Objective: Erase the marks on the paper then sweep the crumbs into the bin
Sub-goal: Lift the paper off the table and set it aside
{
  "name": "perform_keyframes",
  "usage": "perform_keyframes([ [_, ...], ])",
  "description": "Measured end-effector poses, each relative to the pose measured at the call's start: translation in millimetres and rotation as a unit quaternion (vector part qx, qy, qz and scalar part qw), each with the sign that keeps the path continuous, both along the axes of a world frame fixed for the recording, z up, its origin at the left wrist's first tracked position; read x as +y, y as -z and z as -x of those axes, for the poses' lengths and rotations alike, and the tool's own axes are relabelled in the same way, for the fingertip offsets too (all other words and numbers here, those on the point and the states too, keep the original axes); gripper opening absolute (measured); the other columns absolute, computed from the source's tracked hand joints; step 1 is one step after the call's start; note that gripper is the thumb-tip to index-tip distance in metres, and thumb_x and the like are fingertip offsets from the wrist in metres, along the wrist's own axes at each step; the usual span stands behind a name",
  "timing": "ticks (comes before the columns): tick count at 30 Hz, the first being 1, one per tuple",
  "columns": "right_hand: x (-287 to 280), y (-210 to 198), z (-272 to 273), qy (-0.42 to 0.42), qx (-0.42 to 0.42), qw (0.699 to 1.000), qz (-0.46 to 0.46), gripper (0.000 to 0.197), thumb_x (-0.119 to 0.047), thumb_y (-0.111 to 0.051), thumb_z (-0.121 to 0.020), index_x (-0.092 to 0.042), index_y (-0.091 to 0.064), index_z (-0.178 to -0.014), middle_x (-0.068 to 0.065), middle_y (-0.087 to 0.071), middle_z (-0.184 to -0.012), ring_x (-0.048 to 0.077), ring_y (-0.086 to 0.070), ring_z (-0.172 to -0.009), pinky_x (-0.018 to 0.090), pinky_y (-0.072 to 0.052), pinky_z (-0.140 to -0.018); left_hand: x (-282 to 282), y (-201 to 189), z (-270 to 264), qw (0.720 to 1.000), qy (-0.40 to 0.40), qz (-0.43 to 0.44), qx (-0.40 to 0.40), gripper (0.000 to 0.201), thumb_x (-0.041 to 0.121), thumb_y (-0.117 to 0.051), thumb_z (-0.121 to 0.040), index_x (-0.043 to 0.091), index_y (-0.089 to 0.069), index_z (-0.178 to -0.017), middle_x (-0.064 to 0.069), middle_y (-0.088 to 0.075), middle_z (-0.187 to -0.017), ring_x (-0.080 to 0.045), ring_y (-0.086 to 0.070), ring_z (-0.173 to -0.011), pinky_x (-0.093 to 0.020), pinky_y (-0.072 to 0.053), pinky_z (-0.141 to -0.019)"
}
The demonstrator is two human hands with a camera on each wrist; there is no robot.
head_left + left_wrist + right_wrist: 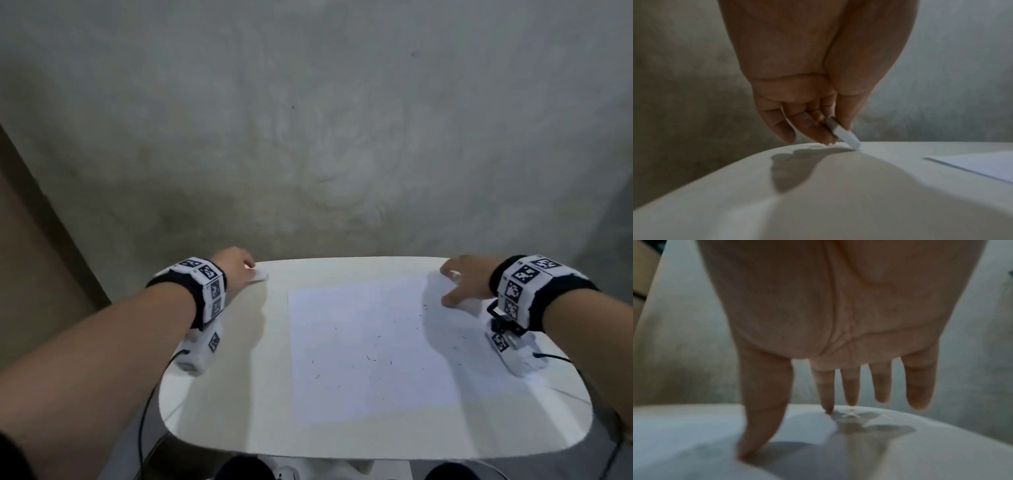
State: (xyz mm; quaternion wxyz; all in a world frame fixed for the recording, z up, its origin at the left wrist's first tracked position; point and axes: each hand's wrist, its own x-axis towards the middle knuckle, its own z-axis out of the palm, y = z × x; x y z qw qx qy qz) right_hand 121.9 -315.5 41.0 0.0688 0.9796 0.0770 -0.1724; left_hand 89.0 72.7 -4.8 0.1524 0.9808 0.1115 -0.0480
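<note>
A white sheet of paper [370, 342] lies in the middle of the white table [222, 411]. Several small dark eraser crumbs [370, 358] are scattered over its lower and right parts. My left hand [239, 269] is at the table's far left corner and pinches a white eraser [259, 274]. In the left wrist view the eraser [844, 136] is held between thumb and fingers [818, 129], with its tip touching the table. My right hand [462, 281] is spread at the paper's far right corner. Its thumb [760, 426] and index fingertip touch the sheet [694, 434]. No bin is in view.
A grey concrete wall [308, 137] stands right behind the table. A brown panel [27, 257] is at the left. Black cables [144, 411] hang off both wrist units past the table's near edge. Dark shapes [243, 467] show below the front edge.
</note>
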Motion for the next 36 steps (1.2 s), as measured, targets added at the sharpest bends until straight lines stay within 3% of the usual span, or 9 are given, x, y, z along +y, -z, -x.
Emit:
perform_keyframes([
  [5, -10, 4, 4, -0.012, 0.031, 0.999, 0.004, 0.078, -0.052, -0.061, -0.084, -0.016, -0.031, -0.147, 0.0, -0.036, -0.15, 0.021, -0.037, -0.136, 0.032, -0.031, -0.109, 10, 5, -8, 0.995, 0.004, -0.088, 0.048, 0.046, 0.048, -0.055, -0.095, 0.015, -0.065, -0.125, -0.01, -0.063, -0.128, -0.028, -0.058, -0.116, -0.03, -0.044, -0.097],
  [10, -3, 6, 4, -0.039, 0.001, 0.999, 0.0, 0.052, -0.043, -0.071, -0.079, -0.016, -0.053, -0.119, 0.002, -0.057, -0.119, 0.021, -0.053, -0.098, 0.029, -0.041, -0.082, -15, 2, -12, 0.992, 0.037, -0.113, -0.036, 0.039, 0.038, -0.058, -0.092, 0.024, -0.057, -0.129, -0.012, -0.049, -0.134, -0.031, -0.043, -0.131, -0.036, -0.038, -0.106],
  [14, -1, 5, 6, -0.028, -0.022, 0.999, -0.006, 0.049, -0.043, -0.077, -0.071, -0.019, -0.048, -0.102, 0.002, -0.055, -0.104, 0.024, -0.055, -0.088, 0.033, -0.048, -0.079, -50, 0, -6, 0.992, 0.121, -0.022, 0.007, 0.045, 0.057, -0.069, -0.074, 0.027, -0.062, -0.107, 0.004, -0.061, -0.108, -0.019, -0.059, -0.102, -0.031, -0.048, -0.09],
  [16, 1, 6, 8, -0.019, -0.026, 0.999, -0.016, 0.059, -0.042, -0.079, -0.069, -0.018, -0.047, -0.112, 0.003, -0.06, -0.109, 0.025, -0.059, -0.093, 0.035, -0.051, -0.083, -59, 3, -4, 0.99, 0.129, -0.012, 0.065, 0.057, 0.063, -0.076, -0.065, 0.031, -0.056, -0.107, 0.011, -0.056, -0.098, -0.017, -0.059, -0.096, -0.031, -0.049, -0.089],
  [23, 4, 7, 13, 0.011, -0.037, 0.996, -0.08, 0.078, -0.029, -0.083, -0.068, -0.016, -0.038, -0.13, 0.004, -0.06, -0.107, 0.024, -0.056, -0.088, 0.032, -0.048, -0.075, -64, 3, -2, 0.987, 0.135, 0.005, 0.081, 0.025, 0.032, -0.081, -0.073, 0.026, -0.057, -0.077, 0.008, -0.061, -0.084, -0.013, -0.056, -0.074, -0.027, -0.047, -0.069],
  [28, -7, -1, 15, 0.072, -0.063, 0.966, -0.242, 0.086, -0.009, -0.079, -0.071, -0.022, -0.031, -0.141, 0.009, -0.058, -0.11, 0.026, -0.055, -0.091, 0.035, -0.049, -0.08, -55, -12, 8, 0.991, 0.117, 0.059, -0.019, 0.025, 0.015, -0.073, -0.085, 0.021, -0.053, -0.072, 0.006, -0.054, -0.07, -0.008, -0.047, -0.058, -0.016, -0.037, -0.05],
  [32, -20, -12, 23, 0.13, -0.048, 0.896, -0.422, 0.053, -0.002, -0.076, -0.075, -0.02, -0.051, -0.119, 0.001, -0.059, -0.082, 0.019, -0.058, -0.071, 0.026, -0.05, -0.066, -39, -34, 20, 0.979, 0.088, 0.136, -0.123, 0.025, 0.014, -0.075, -0.085, 0.018, -0.054, -0.071, 0.002, -0.054, -0.067, -0.013, -0.047, -0.059, -0.016, -0.036, -0.051],
  [34, -23, -18, 32, 0.107, -0.057, 0.893, -0.433, 0.021, -0.001, -0.073, -0.08, -0.017, -0.065, -0.092, -0.001, -0.061, -0.071, 0.016, -0.053, -0.063, 0.013, -0.042, -0.051, -35, -46, 24, 0.968, 0.079, 0.178, -0.161, 0.025, 0.013, -0.076, -0.084, 0.017, -0.055, -0.07, 0.001, -0.054, -0.065, -0.016, -0.045, -0.06, -0.026, -0.037, -0.057],
  [36, -22, -22, 42, 0.088, -0.073, 0.883, -0.456, 0.015, 0.001, -0.069, -0.083, -0.014, -0.067, -0.08, -0.002, -0.058, -0.063, 0.013, -0.045, -0.055, 0.006, -0.034, -0.04, -30, -53, 29, 0.954, 0.069, 0.233, -0.176, 0.026, 0.01, -0.078, -0.081, 0.016, -0.055, -0.072, 0.001, -0.054, -0.063, -0.016, -0.044, -0.058, -0.028, -0.036, -0.058],
])
